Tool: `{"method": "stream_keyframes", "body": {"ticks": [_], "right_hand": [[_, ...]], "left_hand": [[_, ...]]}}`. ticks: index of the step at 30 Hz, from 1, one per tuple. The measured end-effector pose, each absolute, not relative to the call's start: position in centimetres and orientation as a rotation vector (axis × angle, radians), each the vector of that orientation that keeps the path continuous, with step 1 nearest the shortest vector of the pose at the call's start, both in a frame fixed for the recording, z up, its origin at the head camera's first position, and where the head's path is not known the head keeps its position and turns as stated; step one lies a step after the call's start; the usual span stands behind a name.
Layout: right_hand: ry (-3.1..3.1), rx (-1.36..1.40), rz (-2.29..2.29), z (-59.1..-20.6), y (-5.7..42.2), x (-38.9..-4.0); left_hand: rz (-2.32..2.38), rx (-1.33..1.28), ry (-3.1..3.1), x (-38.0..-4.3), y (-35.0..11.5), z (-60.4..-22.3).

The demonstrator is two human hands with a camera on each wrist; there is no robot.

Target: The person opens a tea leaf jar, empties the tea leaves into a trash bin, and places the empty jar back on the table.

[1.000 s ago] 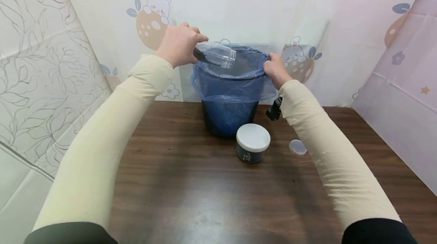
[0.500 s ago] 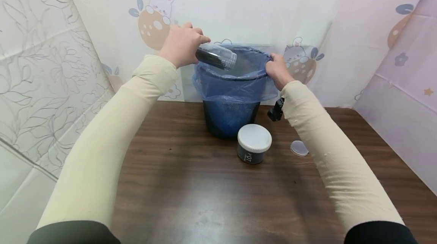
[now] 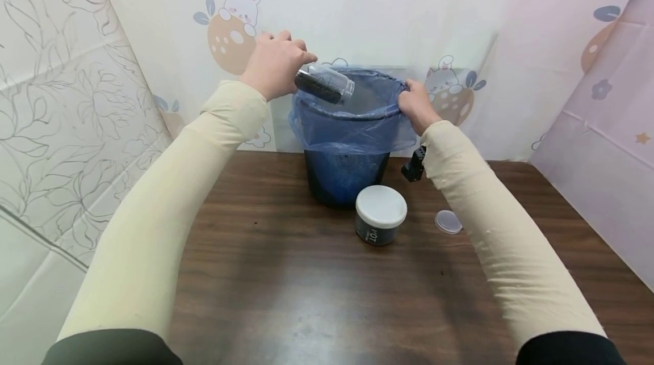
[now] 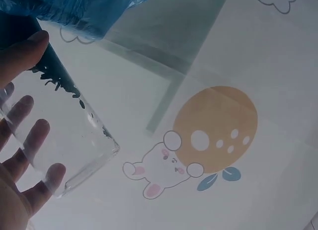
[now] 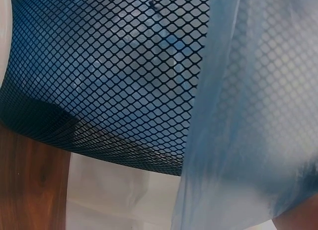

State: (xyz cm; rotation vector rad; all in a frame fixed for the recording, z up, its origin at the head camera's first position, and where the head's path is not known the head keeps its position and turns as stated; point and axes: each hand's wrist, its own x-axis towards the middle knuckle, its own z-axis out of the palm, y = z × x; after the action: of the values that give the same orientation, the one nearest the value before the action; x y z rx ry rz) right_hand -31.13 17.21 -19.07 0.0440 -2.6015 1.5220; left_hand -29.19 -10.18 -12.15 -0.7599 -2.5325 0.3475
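My left hand (image 3: 278, 64) holds a clear plastic jar (image 3: 334, 77) tilted, its open threaded mouth pointing right and down over a bin. Dark shredded bits (image 3: 321, 88) lie along the jar's lower side up to near the mouth. In the left wrist view, thumb and fingers wrap the jar (image 4: 74, 140), and dark scraps cling near its base. My right hand (image 3: 416, 105) grips the right rim of the black mesh bin (image 3: 347, 175), pinching the blue plastic liner (image 3: 352, 133) folded over it. The right wrist view shows the mesh wall (image 5: 134, 76) and hanging liner (image 5: 218, 140).
A white-lidded dark tub (image 3: 381, 214) stands just in front of the bin. To its right lies a small clear round lid (image 3: 448, 221). A few dark specks dot the brown wooden table (image 3: 306, 285). A printed curtain (image 3: 368, 13) hangs behind.
Inside the jar, the dark bits have slid toward the mouth and now gather nearer it. Both hands stay in nearly the same place; the view has shifted slightly.
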Motion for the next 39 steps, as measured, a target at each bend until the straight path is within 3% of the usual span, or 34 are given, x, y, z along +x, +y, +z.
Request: {"method": "stream_keyframes", "body": {"ticks": [39], "right_hand": [[-2.584, 0.056, 1.52, -19.22, 16.4, -31.18]], "left_hand": [[0.459, -0.719, -2.472, -29.42, -10.07, -12.17]]}}
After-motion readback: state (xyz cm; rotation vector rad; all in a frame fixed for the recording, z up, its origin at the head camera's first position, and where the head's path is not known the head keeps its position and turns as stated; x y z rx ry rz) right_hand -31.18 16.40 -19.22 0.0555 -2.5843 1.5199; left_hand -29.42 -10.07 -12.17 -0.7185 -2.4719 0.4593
